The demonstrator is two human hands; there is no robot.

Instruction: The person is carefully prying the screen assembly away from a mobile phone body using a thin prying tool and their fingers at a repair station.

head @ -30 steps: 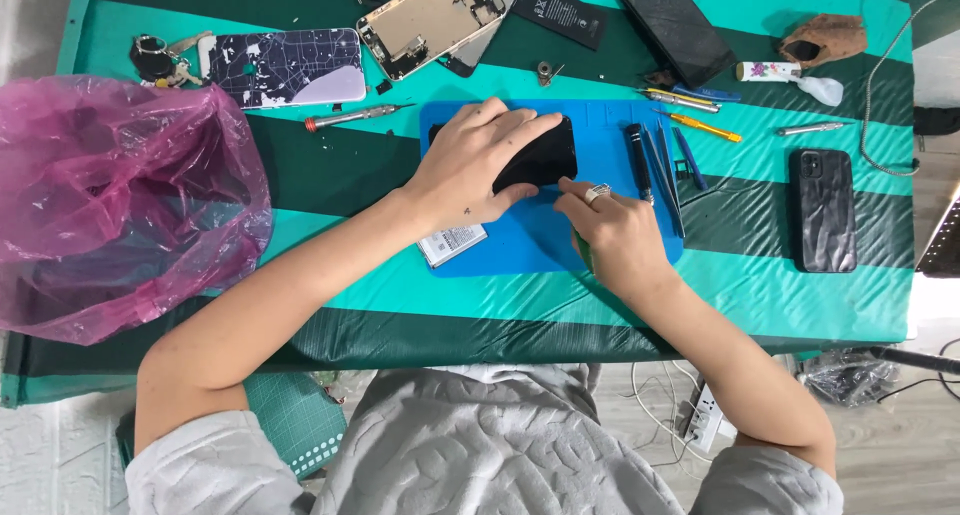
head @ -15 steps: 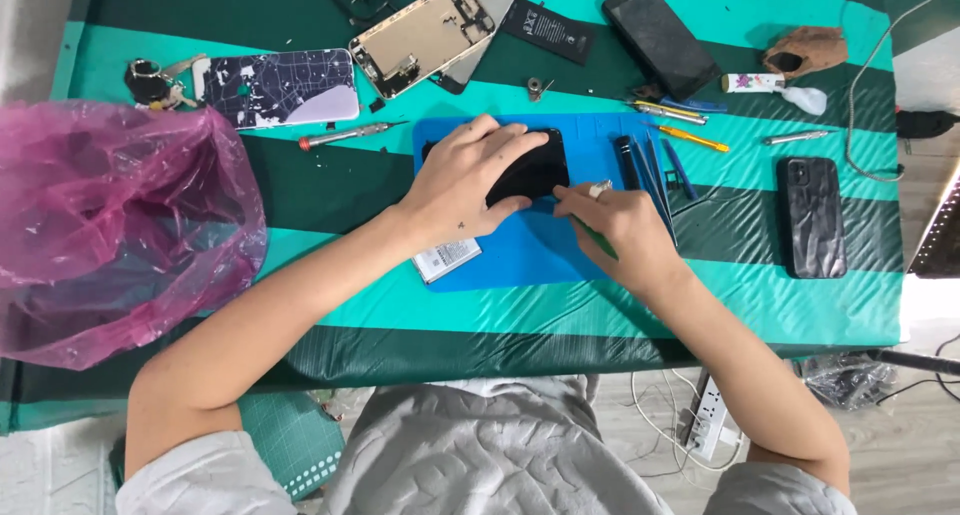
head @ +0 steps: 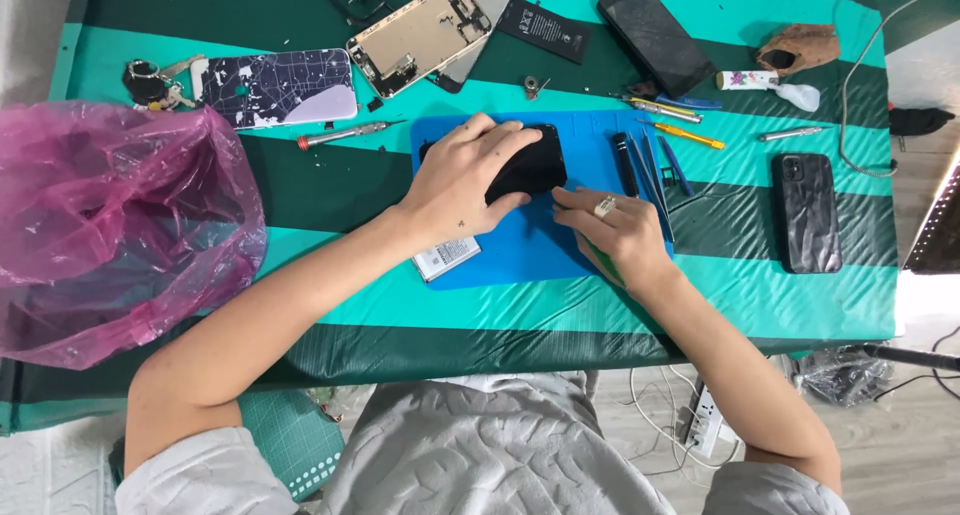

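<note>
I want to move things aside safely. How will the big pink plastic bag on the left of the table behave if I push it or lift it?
The pink plastic bag is thin, crumpled and see-through, so it would probably be floppy and crumple under a push instead of sliding as one piece. It looks puffed up with little solid inside, so it is likely light for its size. It hangs slightly over the table edge, so a push could tip it off.

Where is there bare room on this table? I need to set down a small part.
Free: striped cloth along the near edge, and between pink bag and blue mat. Crowded: the far edge with opened phone and tools, and the mat under both hands.
</note>
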